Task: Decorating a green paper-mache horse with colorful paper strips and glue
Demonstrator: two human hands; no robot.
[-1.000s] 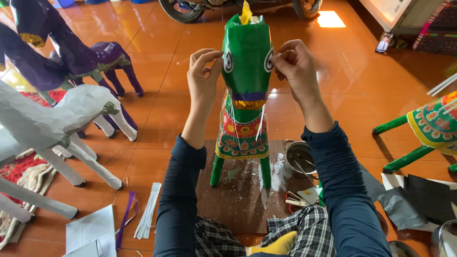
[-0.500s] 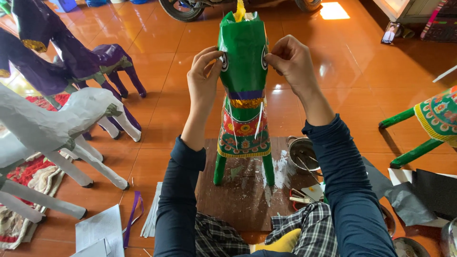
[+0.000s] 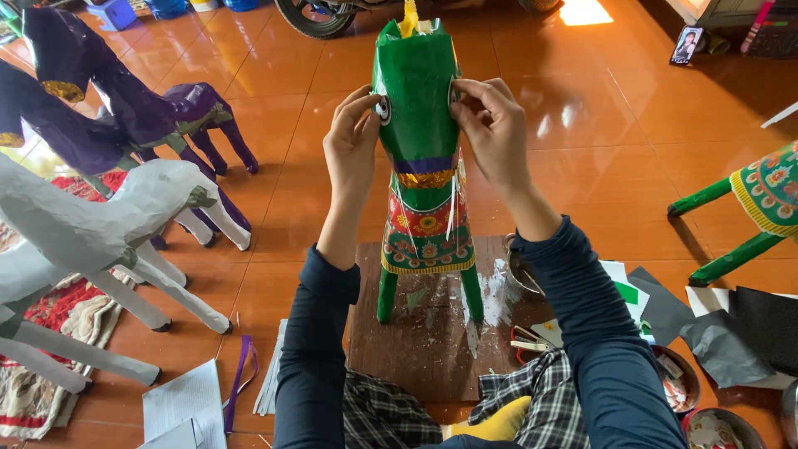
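A small metal bowl (image 3: 522, 276) sits at the right edge of the brown board (image 3: 416, 349); its contents are hidden by the right forearm. The green paper horse (image 3: 420, 166) stands upright on the board's far half. The left hand (image 3: 353, 145) and right hand (image 3: 490, 125) press curled fingers on either side of the horse's head, at its eyes. Open orange floor (image 3: 582, 133) lies beyond the board's far edge.

A green paper horse (image 3: 420, 158) stands on a brown board (image 3: 432, 333), its head pinched between the left hand (image 3: 353, 141) and right hand (image 3: 495, 125). White horse (image 3: 100, 224) and purple horses (image 3: 108, 108) stand left.
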